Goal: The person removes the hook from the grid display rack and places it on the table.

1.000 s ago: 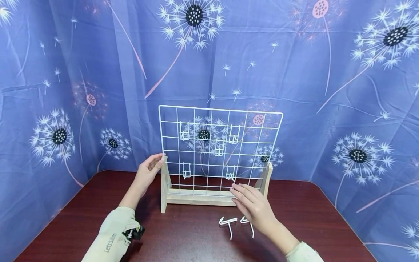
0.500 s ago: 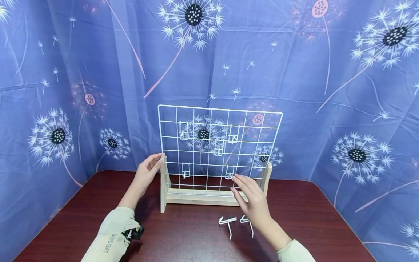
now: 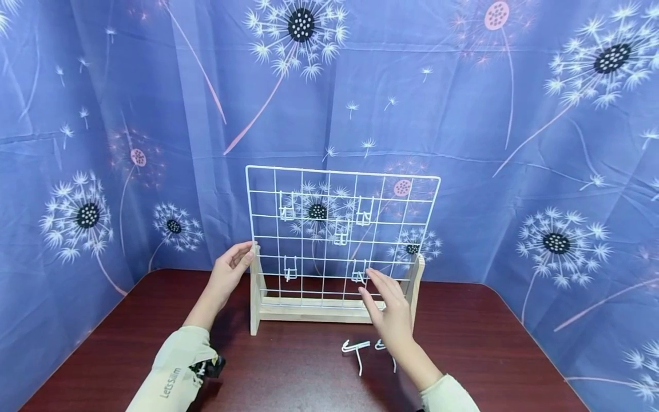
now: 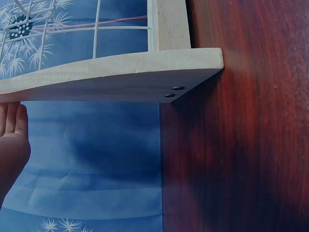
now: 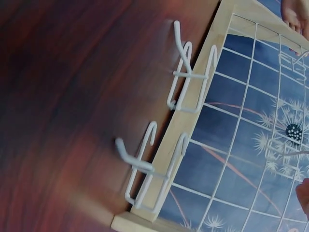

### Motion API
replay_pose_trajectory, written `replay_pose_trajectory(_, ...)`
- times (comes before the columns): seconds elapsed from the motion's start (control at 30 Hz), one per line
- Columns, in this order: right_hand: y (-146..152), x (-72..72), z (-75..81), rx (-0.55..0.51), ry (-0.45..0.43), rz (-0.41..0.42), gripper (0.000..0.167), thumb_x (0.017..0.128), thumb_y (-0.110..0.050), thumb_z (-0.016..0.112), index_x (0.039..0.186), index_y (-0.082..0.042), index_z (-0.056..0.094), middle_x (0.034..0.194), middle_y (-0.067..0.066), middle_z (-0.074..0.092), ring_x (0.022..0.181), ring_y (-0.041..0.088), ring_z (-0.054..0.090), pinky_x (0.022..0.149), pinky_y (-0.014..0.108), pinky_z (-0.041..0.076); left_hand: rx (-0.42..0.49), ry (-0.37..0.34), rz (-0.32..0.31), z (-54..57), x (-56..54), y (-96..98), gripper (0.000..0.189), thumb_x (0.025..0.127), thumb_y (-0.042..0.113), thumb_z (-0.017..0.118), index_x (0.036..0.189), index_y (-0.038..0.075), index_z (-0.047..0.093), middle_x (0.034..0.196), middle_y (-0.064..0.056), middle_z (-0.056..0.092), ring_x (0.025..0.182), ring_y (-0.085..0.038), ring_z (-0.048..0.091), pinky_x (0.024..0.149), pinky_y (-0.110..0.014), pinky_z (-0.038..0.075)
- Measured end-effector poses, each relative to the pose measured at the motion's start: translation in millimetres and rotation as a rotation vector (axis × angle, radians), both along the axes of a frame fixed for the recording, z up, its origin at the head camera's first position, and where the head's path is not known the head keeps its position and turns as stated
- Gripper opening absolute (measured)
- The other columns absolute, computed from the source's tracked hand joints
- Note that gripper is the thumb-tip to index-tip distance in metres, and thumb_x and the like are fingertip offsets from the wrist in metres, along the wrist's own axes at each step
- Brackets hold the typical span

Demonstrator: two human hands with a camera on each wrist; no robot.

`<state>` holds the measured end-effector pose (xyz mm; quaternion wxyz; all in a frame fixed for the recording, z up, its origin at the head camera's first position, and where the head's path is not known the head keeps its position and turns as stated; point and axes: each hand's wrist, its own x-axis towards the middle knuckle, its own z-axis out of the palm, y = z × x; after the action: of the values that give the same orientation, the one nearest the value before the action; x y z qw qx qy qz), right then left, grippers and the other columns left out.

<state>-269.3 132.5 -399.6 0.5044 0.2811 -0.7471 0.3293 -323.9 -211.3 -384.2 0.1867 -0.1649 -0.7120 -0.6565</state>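
A white wire grid panel stands upright in a pale wooden stand. My left hand holds the stand's left upright near its top, thumb in front; in the left wrist view its other fingers lie straight against the outer face. Several white wire hooks hang on the grid, among them a lower right hook. Beside that hook is my right hand, thumb and fingers spread apart; whether a fingertip touches it I cannot tell. Its fingertip barely shows in the right wrist view.
Two loose white hooks lie on the dark red table before the stand: a left hook and a right hook, partly hidden by my right arm. Blue dandelion-print curtain surrounds the back and sides.
My right hand has moved up and slightly left, its thumb and fingers spreading wider beside the lower right hook. The left hand keeps its place on the upright.
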Motion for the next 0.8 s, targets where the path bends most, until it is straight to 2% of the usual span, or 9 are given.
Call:
replay_pose_trajectory(0.13,-5,1.1,-2.5,-0.038,-0.040,-0.025,0.044,0.075,0.002,0.079,0.117,0.000,0.066,0.112,0.016,0.067,0.102,0.033,0.061,0.090,0.036,0.048,-0.011,-0.005,0.000,-0.8,0.1,-0.1,0.039,0.100,0.011,0.053,0.133,-0.010,0.048,0.133,-0.029,0.050,0.106,0.007,0.053,0.094,-0.011,0.043)
replay_pose_trajectory(0.27,-9,1.2,-4.8,-0.071,-0.094,-0.045,0.042,0.076,0.000,0.079,0.116,0.002,0.066,0.112,0.016,0.067,0.102,0.033,0.062,0.089,0.039,0.048,-0.008,-0.012,-0.002,0.6,1.1,0.4,0.040,0.100,0.011,0.053,0.133,-0.009,0.048,0.133,-0.029,0.050,0.107,0.008,0.053,0.094,-0.010,0.042)
replay_pose_trajectory(0.53,-15,-1.3,-12.0,-0.119,-0.238,-0.113,0.038,0.081,-0.008,0.076,0.118,-0.001,0.067,0.116,0.015,0.066,0.107,0.032,0.061,0.089,0.047,0.050,-0.001,-0.017,-0.006,1.6,1.8,-0.4,0.039,0.100,0.012,0.053,0.133,-0.009,0.049,0.133,-0.028,0.050,0.108,0.007,0.053,0.094,-0.011,0.043)
replay_pose_trajectory(0.8,-19,-7.6,-16.7,-0.112,-0.207,-0.127,0.028,0.086,-0.005,0.070,0.113,0.001,0.069,0.112,0.017,0.068,0.103,0.031,0.064,0.086,0.047,0.052,-0.004,-0.006,-0.005,1.0,1.6,0.2,0.040,0.100,0.010,0.053,0.133,-0.010,0.047,0.134,-0.029,0.050,0.108,0.007,0.052,0.094,-0.011,0.042)
